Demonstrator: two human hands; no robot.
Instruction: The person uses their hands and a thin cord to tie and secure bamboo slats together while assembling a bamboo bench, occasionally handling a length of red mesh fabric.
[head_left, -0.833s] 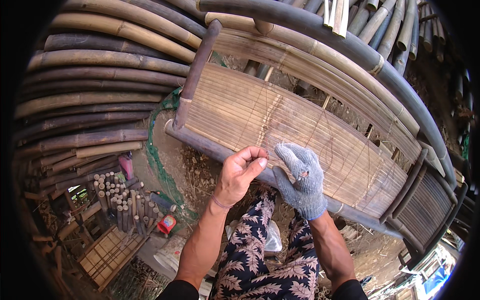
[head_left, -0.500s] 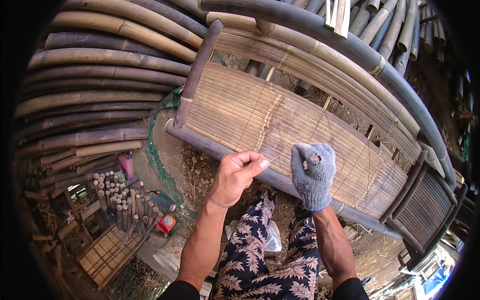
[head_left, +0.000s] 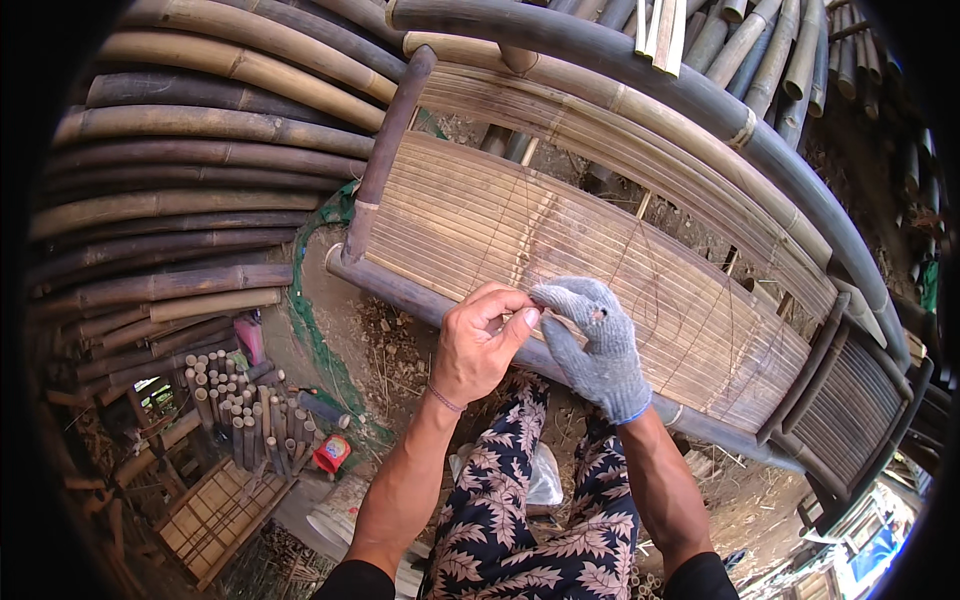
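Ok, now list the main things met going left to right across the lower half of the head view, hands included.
Bundle of short bamboo pieces → red container → bare left hand → gloved right hand → dark slatted panel.

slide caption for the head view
A bare left hand and gloved right hand, fingertips close together, over a slatted bamboo bench.

Left head-worn fisheye, looking steeply down
From above the leaf-patterned trousers (head_left: 490,490) at bottom centre, it faces across the bamboo bench (head_left: 590,240), with the left hand (head_left: 478,345) and gloved right hand (head_left: 602,350) close below, mid-frame
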